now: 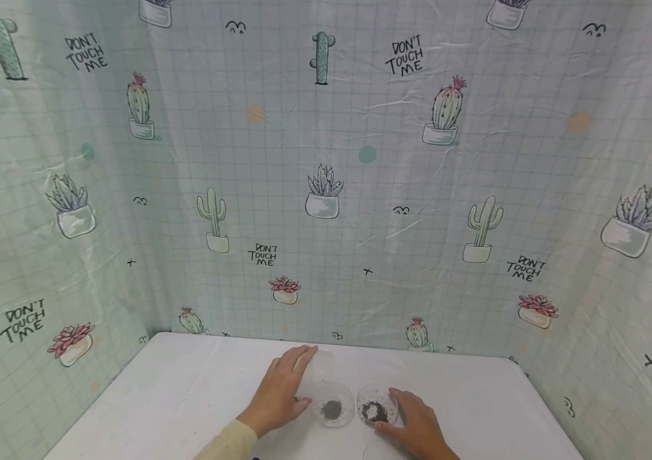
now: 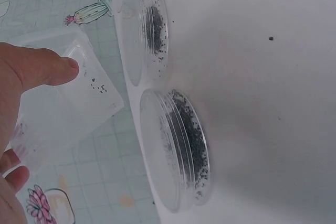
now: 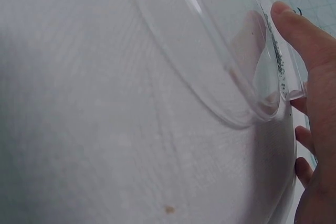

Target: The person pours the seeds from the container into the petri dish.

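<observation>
My left hand [image 1: 280, 390] holds a translucent, square-cornered plastic container [image 2: 68, 114], its thumb on the near side and fingertips showing through the wall. Dark granules cling inside it. Below this hand, a round clear dish [image 2: 197, 140] of dark granules stands on the table, mostly hidden in the head view. Beside it sits a second granule dish [image 1: 333, 409]. My right hand [image 1: 417, 421] grips a third dish [image 1: 373, 409], thumb and fingers on opposite sides of its rim; dark granules lie around a pale patch there.
A clear round dish or lid [image 3: 173, 66] lies in front of the right hand on the white table [image 1: 188, 383]. Stray dark granules [image 2: 271, 39] dot the tabletop. A cactus-print curtain [image 1: 326, 255] encloses the table at the back and sides.
</observation>
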`<state>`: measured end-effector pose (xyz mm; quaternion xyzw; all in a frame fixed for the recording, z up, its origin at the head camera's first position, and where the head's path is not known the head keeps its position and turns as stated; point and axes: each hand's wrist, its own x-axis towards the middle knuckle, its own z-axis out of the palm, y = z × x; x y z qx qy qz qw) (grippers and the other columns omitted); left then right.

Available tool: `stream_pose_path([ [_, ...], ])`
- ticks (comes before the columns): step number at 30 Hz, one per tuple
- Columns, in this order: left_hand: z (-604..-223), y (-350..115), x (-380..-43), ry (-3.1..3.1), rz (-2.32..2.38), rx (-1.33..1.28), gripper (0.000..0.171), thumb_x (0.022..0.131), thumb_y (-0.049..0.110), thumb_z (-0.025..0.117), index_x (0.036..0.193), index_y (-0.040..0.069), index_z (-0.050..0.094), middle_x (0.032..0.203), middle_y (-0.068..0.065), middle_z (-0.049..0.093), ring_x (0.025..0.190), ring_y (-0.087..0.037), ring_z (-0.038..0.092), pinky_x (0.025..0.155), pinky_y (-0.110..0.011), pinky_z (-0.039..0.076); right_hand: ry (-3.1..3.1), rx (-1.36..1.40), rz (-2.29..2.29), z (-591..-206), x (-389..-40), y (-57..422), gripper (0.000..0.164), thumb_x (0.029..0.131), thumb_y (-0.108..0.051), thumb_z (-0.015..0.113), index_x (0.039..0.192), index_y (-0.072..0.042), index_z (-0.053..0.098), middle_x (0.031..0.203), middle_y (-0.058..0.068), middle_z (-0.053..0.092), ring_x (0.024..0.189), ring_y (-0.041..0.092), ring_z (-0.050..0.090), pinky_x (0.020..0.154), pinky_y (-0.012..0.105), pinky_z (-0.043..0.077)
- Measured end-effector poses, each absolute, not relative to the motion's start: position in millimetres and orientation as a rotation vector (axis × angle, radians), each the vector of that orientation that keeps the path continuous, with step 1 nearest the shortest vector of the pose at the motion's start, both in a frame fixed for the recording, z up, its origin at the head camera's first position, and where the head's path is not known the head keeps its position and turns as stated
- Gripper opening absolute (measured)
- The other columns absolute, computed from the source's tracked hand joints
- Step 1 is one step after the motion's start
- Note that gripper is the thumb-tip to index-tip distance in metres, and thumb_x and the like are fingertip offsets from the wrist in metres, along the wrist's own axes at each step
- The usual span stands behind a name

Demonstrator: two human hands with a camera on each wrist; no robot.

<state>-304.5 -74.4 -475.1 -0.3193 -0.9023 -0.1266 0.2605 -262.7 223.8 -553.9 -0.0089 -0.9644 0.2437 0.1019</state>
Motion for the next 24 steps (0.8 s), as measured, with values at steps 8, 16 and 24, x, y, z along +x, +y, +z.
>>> stream_pose_path([
  [8, -476.9, -88.1, -304.3, -2.440, -0.334, -0.835, 0.102, 0.057, 0.037, 0.083, 0.142, 0.018, 0.029, 0.136, -0.001, 0.043, 0.126, -0.019, 0.040, 0.093, -0.039, 0.043, -2.846, -0.006, 0.712, -554.6, -262.6, 224.0, 0.091, 0.060, -0.075, 0.060, 0.127, -0.014, 0.051, 0.127, 0.009, 0.055, 0.120, 0.034, 0.048, 0.096, 0.059, 0.036],
  [16, -479.0, -99.5, -306.4, -2.463, -0.375, -0.791, 0.101, 0.058, 0.037, 0.083, 0.142, 0.018, 0.029, 0.139, -0.001, 0.041, 0.129, -0.017, 0.037, 0.094, -0.038, 0.042, -2.838, -0.004, 0.690, -557.6, -264.7, 225.1, 0.091, 0.060, -0.077, 0.059, 0.127, -0.015, 0.051, 0.127, 0.008, 0.055, 0.120, 0.033, 0.048, 0.096, 0.059, 0.037],
  [24, -479.4, -106.6, -307.3, -2.420, -0.384, -0.767, 0.103, 0.055, 0.034, 0.085, 0.141, 0.015, 0.031, 0.136, -0.004, 0.043, 0.126, -0.018, 0.040, 0.093, -0.038, 0.043, -2.846, -0.011, 0.696, -557.0, -265.3, 225.7, 0.091, 0.061, -0.077, 0.058, 0.128, -0.015, 0.051, 0.128, 0.008, 0.055, 0.120, 0.033, 0.048, 0.095, 0.061, 0.036],
])
